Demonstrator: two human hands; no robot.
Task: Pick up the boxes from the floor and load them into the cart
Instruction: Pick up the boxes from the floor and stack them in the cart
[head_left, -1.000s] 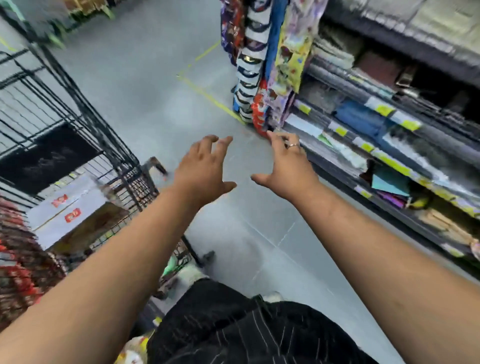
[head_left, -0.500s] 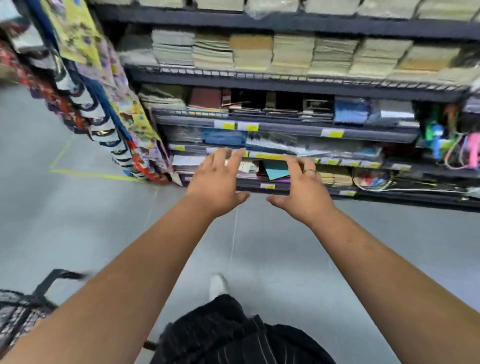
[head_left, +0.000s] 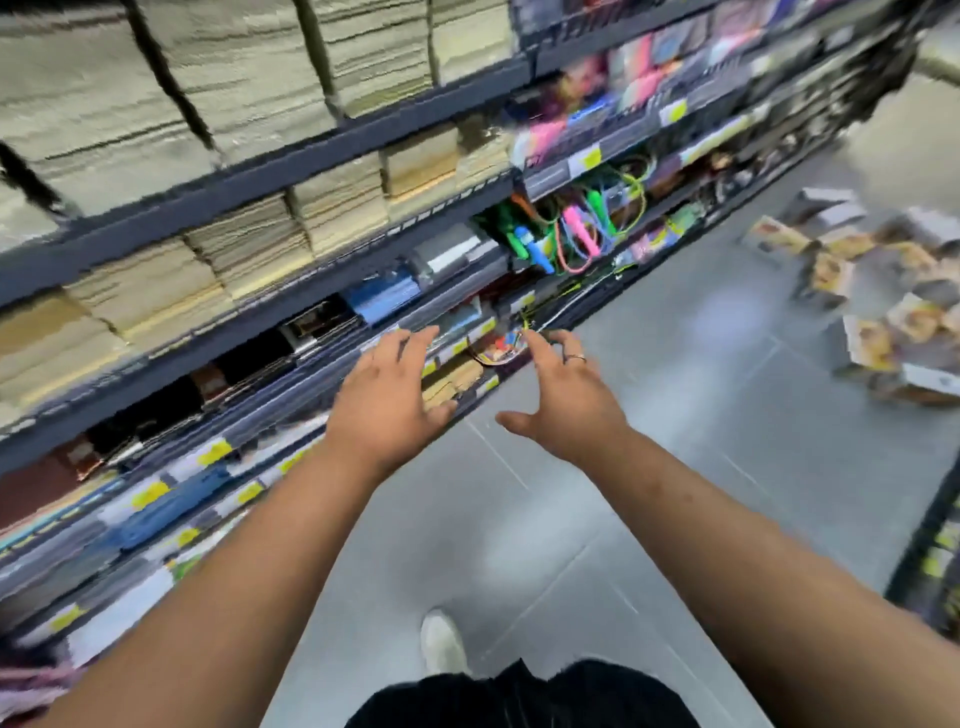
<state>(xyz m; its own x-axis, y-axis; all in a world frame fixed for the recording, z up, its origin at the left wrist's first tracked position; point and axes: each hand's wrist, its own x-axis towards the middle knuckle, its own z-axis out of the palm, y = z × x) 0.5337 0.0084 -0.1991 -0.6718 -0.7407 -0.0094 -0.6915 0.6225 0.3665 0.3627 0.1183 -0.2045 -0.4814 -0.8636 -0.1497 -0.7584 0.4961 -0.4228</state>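
View has swung right since half a second ago: boxes (head_left: 883, 291) now show, piled on the floor (head_left: 649, 467) at upper right, well apart from both hands. Shelves (head_left: 260, 332) now run tilted along the left; the cart corner has dropped out of view. Left hand (head_left: 387, 410) and right hand (head_left: 563, 410) same as before, stretched forward side by side, fingers spread and loose, holding nothing. Ring (head_left: 575, 357) on right hand. Shoe (head_left: 441, 642) low centre

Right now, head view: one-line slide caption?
Left hand and right hand, both empty, reach forward beside shelves; boxes lie piled on the floor.
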